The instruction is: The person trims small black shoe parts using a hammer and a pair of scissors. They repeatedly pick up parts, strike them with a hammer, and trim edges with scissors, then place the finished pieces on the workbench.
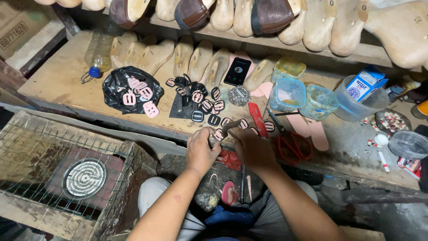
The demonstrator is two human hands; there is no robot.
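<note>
A small buckle [218, 134] is pinched in the left hand [201, 151] at the front edge of the workbench [53, 82]. A hammer [231, 126] is gripped in the right hand [254, 149], its head set just above the buckle. Both hands are closed tight on what they hold. More pink-and-black buckles [200, 99] are scattered just behind, some spilled from a black bag [117, 85]. Red scissors [292, 145] and a red knife [257, 119] are laid to the right. Farther back, a phone [237, 71], plastic tubs [288, 94], a bottle [98, 52] and rows of wooden lasts [200, 58] are seen.
</note>
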